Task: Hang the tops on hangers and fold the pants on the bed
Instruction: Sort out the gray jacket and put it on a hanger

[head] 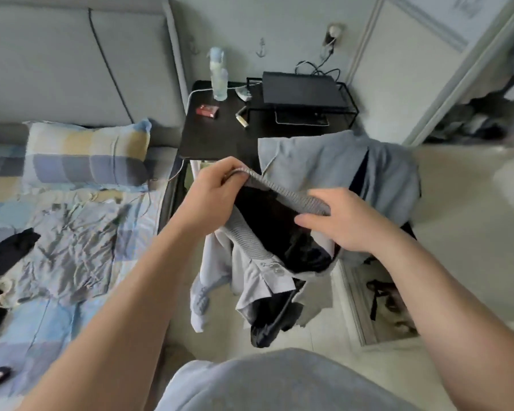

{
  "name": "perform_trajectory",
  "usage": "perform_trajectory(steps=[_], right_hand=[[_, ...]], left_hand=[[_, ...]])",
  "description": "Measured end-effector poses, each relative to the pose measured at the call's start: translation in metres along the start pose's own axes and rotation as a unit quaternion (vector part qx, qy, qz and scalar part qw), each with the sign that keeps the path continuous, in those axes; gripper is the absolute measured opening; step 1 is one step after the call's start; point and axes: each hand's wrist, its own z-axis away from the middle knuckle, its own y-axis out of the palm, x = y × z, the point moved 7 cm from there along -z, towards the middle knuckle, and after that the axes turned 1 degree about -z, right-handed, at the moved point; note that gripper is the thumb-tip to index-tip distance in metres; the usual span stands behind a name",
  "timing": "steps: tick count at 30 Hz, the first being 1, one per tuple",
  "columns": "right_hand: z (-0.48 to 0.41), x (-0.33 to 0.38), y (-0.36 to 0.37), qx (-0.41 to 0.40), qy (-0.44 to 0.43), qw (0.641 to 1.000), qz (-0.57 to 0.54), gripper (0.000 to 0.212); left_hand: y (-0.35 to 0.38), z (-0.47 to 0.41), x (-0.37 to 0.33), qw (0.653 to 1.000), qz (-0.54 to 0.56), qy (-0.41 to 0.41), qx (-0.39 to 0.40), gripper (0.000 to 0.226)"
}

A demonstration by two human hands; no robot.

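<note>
Ribbed grey knit is what you are gripping: your left hand (217, 185) is pinching the band (282, 189) of the grey jacket (258, 262) between thumb and curled fingers. Your right hand (341, 223), at its three o'clock, is holding the same band under curled fingers, so the jacket is hanging in the air just off the bed (72, 262), black lining showing. Because all the weight is dangling below two small holds, you are risking a slip, a sleeve dragging on the floor (457, 232), or a snag on the blue-grey garment (339, 164) draped at twelve o'clock.
</note>
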Motion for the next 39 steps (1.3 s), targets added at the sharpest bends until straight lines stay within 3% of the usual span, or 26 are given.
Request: perform_trajectory(steps=[3,7,9,12,14,18,23,28,34,39], right_hand=[[0.021,-0.031,-0.037,-0.098,0.013,0.995,0.008,0.043],[0.044,-0.07,-0.082,-0.206,0.069,0.972,-0.086,0.038],[0.049,-0.086,-0.103,-0.255,0.102,0.954,-0.119,0.031],[0.052,-0.106,-0.128,-0.305,0.125,0.928,-0.172,0.027],[0.052,-0.121,-0.143,-0.324,0.142,0.921,-0.163,0.026],[0.053,-0.151,-0.188,-0.37,0.167,0.899,-0.165,0.019],[0.063,-0.156,-0.263,-0.399,0.187,0.887,-0.139,0.012],[0.075,-0.152,-0.328,-0.473,0.211,0.854,-0.048,0.012],[0.096,-0.14,-0.412,-0.585,0.235,0.776,-0.017,0.023],[0.123,-0.129,-0.495,-0.655,0.223,0.722,-0.006,0.027]], left_hand=[[0.047,-0.013,-0.015,0.996,-0.036,0.036,0.071,0.012],[0.107,-0.027,-0.021,0.972,-0.138,0.08,0.173,0.022],[0.136,-0.036,-0.023,0.956,-0.187,0.122,0.192,0.026],[0.168,-0.064,-0.018,0.955,-0.201,0.095,0.194,0.026],[0.187,-0.088,-0.019,0.955,-0.206,0.075,0.203,0.034],[0.231,-0.142,-0.043,0.943,-0.197,0.121,0.238,0.034],[0.28,-0.211,-0.093,0.928,-0.055,0.173,0.326,0.024],[0.321,-0.269,-0.166,0.898,0.096,0.177,0.391,0.035],[0.356,-0.305,-0.278,0.869,0.201,0.21,0.4,0.037],[0.378,-0.331,-0.385,0.85,0.22,0.291,0.38,0.039]])
